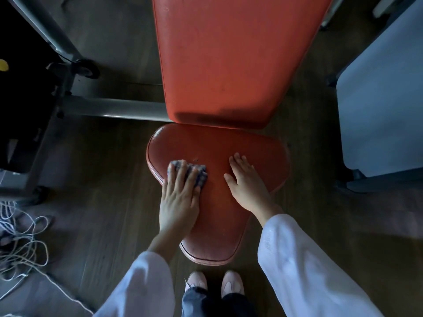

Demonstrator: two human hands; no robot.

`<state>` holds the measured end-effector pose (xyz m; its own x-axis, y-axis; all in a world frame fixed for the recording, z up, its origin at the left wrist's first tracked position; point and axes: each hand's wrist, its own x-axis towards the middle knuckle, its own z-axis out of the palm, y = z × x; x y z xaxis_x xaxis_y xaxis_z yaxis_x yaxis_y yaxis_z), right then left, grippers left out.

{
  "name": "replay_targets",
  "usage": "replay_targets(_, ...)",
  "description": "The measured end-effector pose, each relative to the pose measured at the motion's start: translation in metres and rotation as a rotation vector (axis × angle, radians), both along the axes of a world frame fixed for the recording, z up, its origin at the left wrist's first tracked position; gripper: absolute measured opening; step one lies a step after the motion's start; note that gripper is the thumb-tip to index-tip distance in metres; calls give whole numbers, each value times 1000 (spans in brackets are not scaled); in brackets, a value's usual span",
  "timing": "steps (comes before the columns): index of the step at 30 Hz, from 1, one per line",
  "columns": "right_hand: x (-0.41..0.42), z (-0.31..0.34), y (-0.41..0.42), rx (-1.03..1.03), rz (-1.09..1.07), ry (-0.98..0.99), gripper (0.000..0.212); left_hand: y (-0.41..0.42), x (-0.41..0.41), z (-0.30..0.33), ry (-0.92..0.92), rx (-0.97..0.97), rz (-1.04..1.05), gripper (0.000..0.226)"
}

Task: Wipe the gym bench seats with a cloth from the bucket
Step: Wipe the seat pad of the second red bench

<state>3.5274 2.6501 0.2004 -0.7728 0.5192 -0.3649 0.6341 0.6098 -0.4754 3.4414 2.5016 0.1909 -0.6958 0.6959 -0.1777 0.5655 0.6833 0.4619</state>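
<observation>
Head view: red bench seat (229, 202) over dark wood floor (103, 179)

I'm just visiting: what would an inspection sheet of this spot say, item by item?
Surface: red seat pad, worn edges, small speck near the cloth.
Job's things: checked cloth on the seat; red back pad beyond; bucket not in view.
Clutter: nothing seen on the pads.
Hands: left hand presses the cloth, fingers straight; right hand flat on the seat.
Cables: tangled cords on the floor, left.
Surroundings: wooden floor, grey machine frame, pale blue pad.
</observation>
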Motion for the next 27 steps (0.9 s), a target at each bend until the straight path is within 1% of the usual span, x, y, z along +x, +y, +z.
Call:
replay_targets(3,1,-1,-1,15,10,-17,55,-12,17,6,-12,14,-61,69)
replay_targets(5,3,-4,-4,67,27,-16,56,-12,10,5,-16,22,-81,68)
replay_targets(7,7,-7,-7,119,17,16,54,-7,-8,0,19,7,-79,68)
replay_targets(9,13,-10,-8,175,-8,46,53,0,-30,-5,55,-24,-42,60)
replay_targets(11,21,-14,-9,222,-49,75,53,6,-41,-8,41,-81,1,51)
replay_targets(14,29,-20,-11,269,-101,119,64,9,-32,-5,11,-69,37,58)
replay_targets(18,29,-22,-13,263,-121,116,68,-2,3,-1,6,15,26,63)
replay_targets(20,30,-23,-13,256,-141,125,66,-11,21,2,50,29,-9,62)
replay_targets(24,35,-25,-17,248,-225,153,58,-26,39,3,173,58,-192,48)
replay_targets(27,37,-24,-17,237,-210,145,51,-21,15,2,134,47,-182,55)
